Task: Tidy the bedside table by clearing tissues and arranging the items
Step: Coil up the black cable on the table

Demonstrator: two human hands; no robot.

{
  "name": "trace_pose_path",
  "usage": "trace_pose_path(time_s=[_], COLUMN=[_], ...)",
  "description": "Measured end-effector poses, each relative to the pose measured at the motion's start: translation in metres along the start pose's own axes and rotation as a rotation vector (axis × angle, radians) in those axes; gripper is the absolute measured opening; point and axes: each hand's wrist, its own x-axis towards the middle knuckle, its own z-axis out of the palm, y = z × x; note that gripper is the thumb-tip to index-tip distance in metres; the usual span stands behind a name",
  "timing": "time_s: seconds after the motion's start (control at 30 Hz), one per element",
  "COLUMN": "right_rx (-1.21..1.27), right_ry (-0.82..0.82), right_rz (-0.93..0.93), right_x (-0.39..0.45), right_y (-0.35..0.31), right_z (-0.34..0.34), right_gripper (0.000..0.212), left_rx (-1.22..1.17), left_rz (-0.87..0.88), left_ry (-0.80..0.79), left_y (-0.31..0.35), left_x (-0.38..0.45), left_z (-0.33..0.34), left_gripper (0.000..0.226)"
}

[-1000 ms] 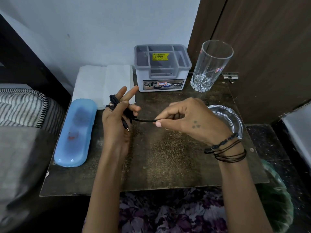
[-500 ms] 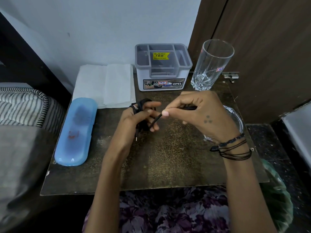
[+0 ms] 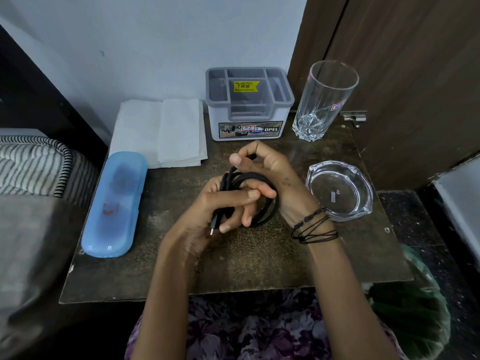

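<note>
Since half a second earlier, our right hand (image 3: 262, 167) had wound the limp, light black cable (image 3: 259, 178) into loops; both hands, left hand (image 3: 220, 203) included, gripped the coil, best held across its bundled strands.

This is a bedroom in a home. A small dark bedside table (image 3: 259, 261) stands against a pale painted wall (image 3: 155, 48), with striped bedding (image 3: 33, 165) just beside it at nine o'clock. A brown wooden door (image 3: 415, 74) with a metal latch (image 3: 354, 116) closes the corner at two o'clock. Household odds sit on the table: folded tissues (image 3: 161, 133), a drinking glass (image 3: 324, 100) and a compartmented organiser box (image 3: 249, 105).
</note>
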Motion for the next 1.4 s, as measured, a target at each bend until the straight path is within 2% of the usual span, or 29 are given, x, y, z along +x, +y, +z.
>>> trace_pose_path(time_s=[0.13, 0.33, 0.57, 0.67, 0.77, 0.83, 0.9, 0.97, 1.17, 1.4], right_rx=[-0.029, 0.099, 0.254, 0.214, 0.169, 0.143, 0.112, 0.027, -0.059, -0.094], right_ry=[0.054, 0.125, 0.097, 0.099, 0.02, -0.067, -0.164, -0.201, -0.226, -0.173], right_rz=[0.01, 0.0, -0.015, -0.017, 0.041, 0.111, 0.117, 0.115, 0.083, 0.082], right_x=[0.003, 0.006, 0.006, 0.006, 0.004, 0.001, -0.003, -0.005, -0.004, -0.001], right_y=[0.003, 0.007, 0.01, 0.01, 0.006, 0.001, -0.002, -0.002, -0.001, 0.001], right_z=[-0.005, -0.005, 0.0, 0.0, -0.003, -0.009, -0.014, -0.017, -0.018, -0.013], right_gripper=[0.013, 0.016, 0.017, 0.015, 0.023, 0.032, 0.031, 0.044, 0.054, 0.051], left_rx=[0.112, 0.145, 0.057, 0.126, 0.137, 0.148, 0.173, 0.206, 0.214, 0.159], left_rz=[-0.029, -0.043, -0.006, 0.013, -0.015, -0.027, -0.032, -0.028, 0.0, -0.04], left_ry=[0.141, 0.347, 0.324, 0.413, 0.521, 0.537, 0.537, 0.543, 0.555, 0.571], left_y=[0.0, -0.004, -0.002, -0.004, -0.005, -0.005, -0.004, -0.004, -0.004, -0.004], left_x=[0.005, 0.014, 0.013, 0.016, 0.017, 0.016, 0.015, 0.013, 0.012, 0.012], left_z=[0.003, 0.005, 0.005, 0.009, 0.009, 0.006, 0.003, 0.003, 0.006, 0.002], left_gripper=[0.016, 0.012, 0.026, 0.031, 0.026, 0.026, 0.027, 0.024, 0.02, 0.023])
